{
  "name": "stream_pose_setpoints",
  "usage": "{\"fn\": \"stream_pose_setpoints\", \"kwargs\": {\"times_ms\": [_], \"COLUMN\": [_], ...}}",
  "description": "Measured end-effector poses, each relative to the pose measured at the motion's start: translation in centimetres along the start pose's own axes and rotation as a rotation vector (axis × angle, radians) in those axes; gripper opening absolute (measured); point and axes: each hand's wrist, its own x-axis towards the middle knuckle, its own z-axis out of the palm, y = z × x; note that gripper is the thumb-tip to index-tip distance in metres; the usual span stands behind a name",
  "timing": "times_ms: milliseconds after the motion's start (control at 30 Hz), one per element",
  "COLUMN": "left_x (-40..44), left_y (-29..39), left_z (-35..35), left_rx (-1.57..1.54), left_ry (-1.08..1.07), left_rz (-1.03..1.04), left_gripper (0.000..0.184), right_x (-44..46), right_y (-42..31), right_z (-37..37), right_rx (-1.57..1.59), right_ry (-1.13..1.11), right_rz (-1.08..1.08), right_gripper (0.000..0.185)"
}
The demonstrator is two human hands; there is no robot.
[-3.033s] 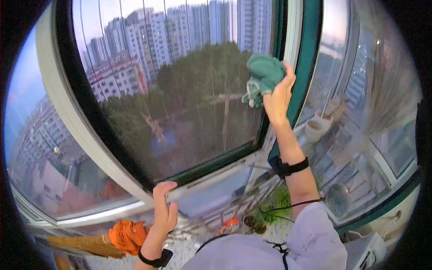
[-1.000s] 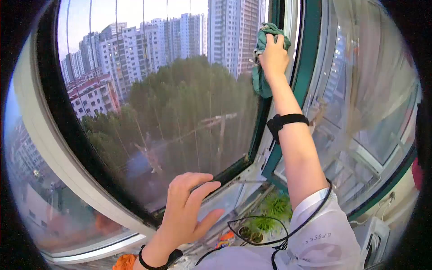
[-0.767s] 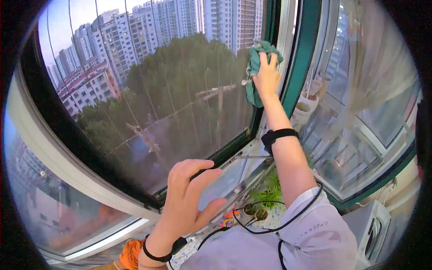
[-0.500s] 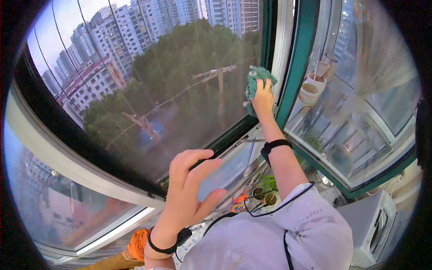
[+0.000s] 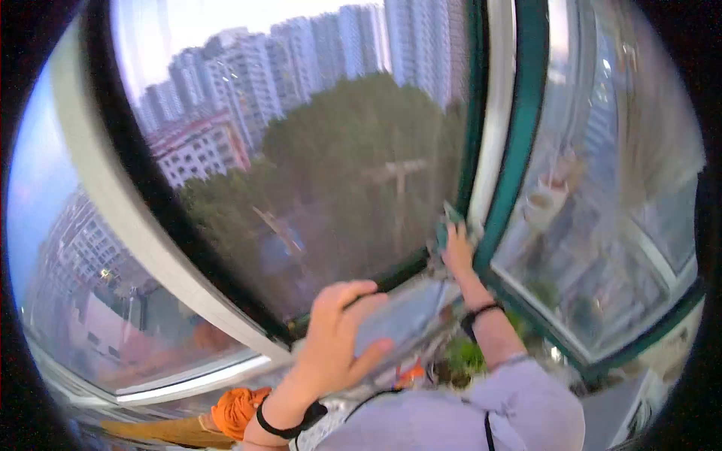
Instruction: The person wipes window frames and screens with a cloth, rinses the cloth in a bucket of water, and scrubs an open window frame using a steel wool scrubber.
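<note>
My right hand (image 5: 457, 248) presses a green cloth (image 5: 444, 231) at the lower right corner of the window screen (image 5: 338, 218), where the dark frame meets the white one. Part of the cloth is covered by the fingers, and motion blurs it. Nearer to me, my left hand (image 5: 342, 334) is raised in front of the window's lower edge. Its fingers are curved and the thumb stands apart, with nothing in between. A black band circles each wrist.
On the right stands a green-framed glass pane (image 5: 587, 278), with a white pot (image 5: 543, 204) seen through it. Below the sill are a green plant (image 5: 465, 355) and an orange packet (image 5: 410, 373). An orange cloth (image 5: 237, 412) lies at the lower left.
My right hand has slid the green cloth down along the frame to the lower corner. My left hand keeps its curved pose, and the whole view has tilted.
</note>
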Motion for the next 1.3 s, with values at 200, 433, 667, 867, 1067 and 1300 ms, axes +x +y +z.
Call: {"fn": "stream_pose_setpoints", "kwargs": {"times_ms": [200, 433, 667, 867, 1067, 1300], "left_x": [3.2, 9.1, 11.7, 13.4, 14.8, 15.2], "left_y": [-0.6, -0.5, -0.9, -1.5, -1.2, -1.8], "left_z": [-4.5, -13.1, -20.3, -22.0, -22.2, -20.6], "left_rx": [0.270, 0.743, 1.027, 1.125, 1.102, 1.066], "left_ry": [0.118, 0.408, 0.521, 0.451, 0.397, 0.362], "left_rz": [0.045, 0.180, 0.234, 0.227, 0.288, 0.291], "left_gripper": [0.052, 0.046, 0.042, 0.045, 0.045, 0.046], "right_x": [3.6, 16.2, 26.4, 29.3, 33.6, 34.7], "right_y": [-6.2, -23.4, -41.1, -53.2, -62.6, -60.3], "right_z": [-10.2, -27.0, -38.0, -43.2, -44.9, -44.3], "right_rx": [0.271, 0.303, 0.128, 0.056, 0.131, -0.087], "right_ry": [0.189, 0.735, 1.133, 1.243, 1.486, 1.525], "right_rz": [-0.113, -0.617, -1.079, -1.175, -1.054, -1.176], "right_gripper": [0.058, 0.059, 0.044, 0.026, 0.007, 0.008]}}
